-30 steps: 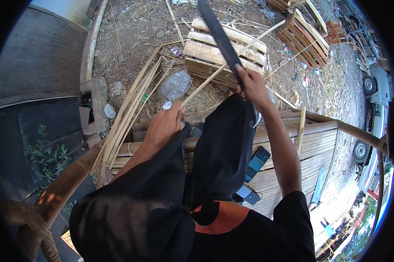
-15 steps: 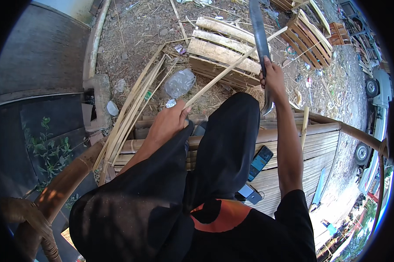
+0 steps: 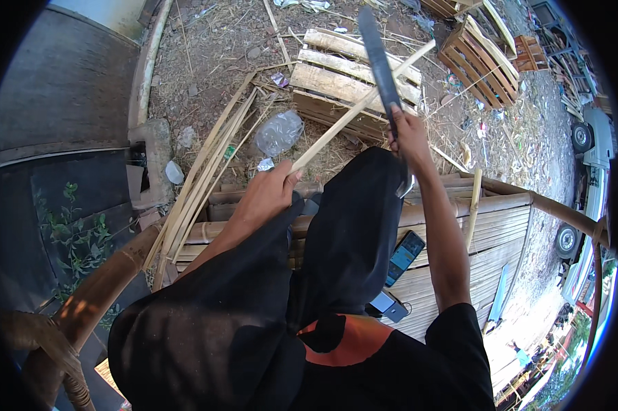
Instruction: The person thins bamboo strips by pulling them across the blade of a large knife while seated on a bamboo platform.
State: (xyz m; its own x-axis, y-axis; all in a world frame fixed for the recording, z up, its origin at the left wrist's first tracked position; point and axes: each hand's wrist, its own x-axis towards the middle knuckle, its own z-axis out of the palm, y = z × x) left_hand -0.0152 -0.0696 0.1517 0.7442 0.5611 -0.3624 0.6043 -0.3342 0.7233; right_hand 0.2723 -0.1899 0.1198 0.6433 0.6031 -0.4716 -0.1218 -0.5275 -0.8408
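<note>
Closed round the near end of a long pale bamboo strip [image 3: 336, 129] is my left hand [image 3: 271, 190], just beyond my left knee. The strip slants away up to the right, in front of a slatted wooden crate. My right hand [image 3: 410, 140] grips a machete [image 3: 379, 58] by its handle, above my right knee. The long dark blade points away and crosses the strip toward its far part; whether it touches the wood I cannot tell. A shiny curved end of the machete shows below my right hand.
Several loose bamboo strips [image 3: 198, 179] lean at the left by a plastic bag [image 3: 279, 132]. Beyond my knees stands a wooden crate [image 3: 343, 77], with another crate [image 3: 479, 63] farther right. On the bamboo bench [image 3: 487, 229] beside my right thigh lies a phone [image 3: 405, 257].
My right hand has moved left and slightly nearer with the machete, whose blade now tilts left across the strip. The strip's far end has shifted a little left.
</note>
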